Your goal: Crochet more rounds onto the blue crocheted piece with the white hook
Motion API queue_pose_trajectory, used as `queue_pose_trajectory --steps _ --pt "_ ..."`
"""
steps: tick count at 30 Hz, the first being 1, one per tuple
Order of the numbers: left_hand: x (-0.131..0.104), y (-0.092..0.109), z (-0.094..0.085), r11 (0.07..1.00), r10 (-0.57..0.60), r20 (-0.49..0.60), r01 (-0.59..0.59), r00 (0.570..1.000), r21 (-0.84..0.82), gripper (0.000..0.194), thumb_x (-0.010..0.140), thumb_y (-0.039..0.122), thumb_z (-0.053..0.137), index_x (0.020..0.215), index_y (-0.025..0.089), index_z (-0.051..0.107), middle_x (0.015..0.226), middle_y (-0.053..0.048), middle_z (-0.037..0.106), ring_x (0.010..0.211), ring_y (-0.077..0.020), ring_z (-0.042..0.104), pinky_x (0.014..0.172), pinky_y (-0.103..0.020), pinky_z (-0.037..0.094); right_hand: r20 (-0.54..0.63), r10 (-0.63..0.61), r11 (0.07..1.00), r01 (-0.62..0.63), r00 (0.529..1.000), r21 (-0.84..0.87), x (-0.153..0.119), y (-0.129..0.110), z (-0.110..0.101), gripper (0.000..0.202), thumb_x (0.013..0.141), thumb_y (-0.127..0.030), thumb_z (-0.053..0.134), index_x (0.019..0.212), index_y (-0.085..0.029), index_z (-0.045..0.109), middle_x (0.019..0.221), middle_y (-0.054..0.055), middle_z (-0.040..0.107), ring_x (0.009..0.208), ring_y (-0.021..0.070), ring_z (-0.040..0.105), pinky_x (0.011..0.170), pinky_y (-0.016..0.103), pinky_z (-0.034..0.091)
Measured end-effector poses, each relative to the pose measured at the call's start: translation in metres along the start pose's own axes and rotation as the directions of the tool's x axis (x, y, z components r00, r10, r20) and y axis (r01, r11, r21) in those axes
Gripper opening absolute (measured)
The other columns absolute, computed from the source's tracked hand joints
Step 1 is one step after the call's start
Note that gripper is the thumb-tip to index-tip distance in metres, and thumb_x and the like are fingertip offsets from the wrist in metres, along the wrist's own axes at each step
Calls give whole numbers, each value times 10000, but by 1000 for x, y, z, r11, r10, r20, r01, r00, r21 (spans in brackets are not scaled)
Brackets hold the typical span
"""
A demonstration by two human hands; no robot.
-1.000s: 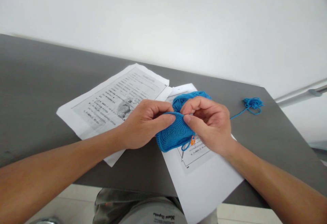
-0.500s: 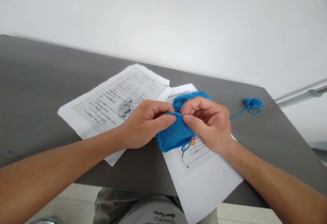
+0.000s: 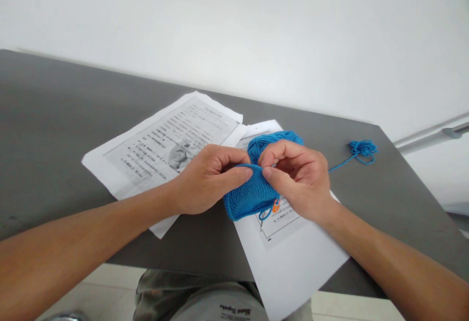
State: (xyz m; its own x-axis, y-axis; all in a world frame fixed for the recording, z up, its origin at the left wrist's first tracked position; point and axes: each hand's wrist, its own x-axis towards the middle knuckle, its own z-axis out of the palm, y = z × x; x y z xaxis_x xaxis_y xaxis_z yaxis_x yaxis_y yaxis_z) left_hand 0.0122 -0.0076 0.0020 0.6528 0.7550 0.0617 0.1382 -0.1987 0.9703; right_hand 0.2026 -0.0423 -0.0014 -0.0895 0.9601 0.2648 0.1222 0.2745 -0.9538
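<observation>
Between my hands is a blue crocheted piece with rounded rows of stitches. My left hand pinches its upper edge between thumb and fingers. Close beside it, the thumb and index finger of my right hand grip the same edge. An orange stitch marker hangs at the piece's lower right, next to a loop of blue yarn and a thin metal needle or hook tip. Behind my fingers lies a thick bundle of blue yarn, partly hidden by my right hand.
Two printed sheets lie on the grey table: one left sheet and one right sheet hanging over the front edge. A small tangle of blue yarn rests at the right with a strand running toward my right hand. A white wall stands behind.
Both hands stay on the edge of the crocheted piece, which has tilted and dropped very slightly. The orange marker and the metal tip have shifted a little with it.
</observation>
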Motion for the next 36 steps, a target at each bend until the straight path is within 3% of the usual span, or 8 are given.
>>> queue_pose_trajectory --steps 36 --pt "-1 2 0 999 -24 35 25 999 -20 238 850 212 571 621 166 527 572 69 389 537 -74 347 474 -202 269 13 -2 1000 2 1000 -11 -1 3 1 54 717 -168 721 706 -198 677 631 -14 611 527 101 511 436 221 395"
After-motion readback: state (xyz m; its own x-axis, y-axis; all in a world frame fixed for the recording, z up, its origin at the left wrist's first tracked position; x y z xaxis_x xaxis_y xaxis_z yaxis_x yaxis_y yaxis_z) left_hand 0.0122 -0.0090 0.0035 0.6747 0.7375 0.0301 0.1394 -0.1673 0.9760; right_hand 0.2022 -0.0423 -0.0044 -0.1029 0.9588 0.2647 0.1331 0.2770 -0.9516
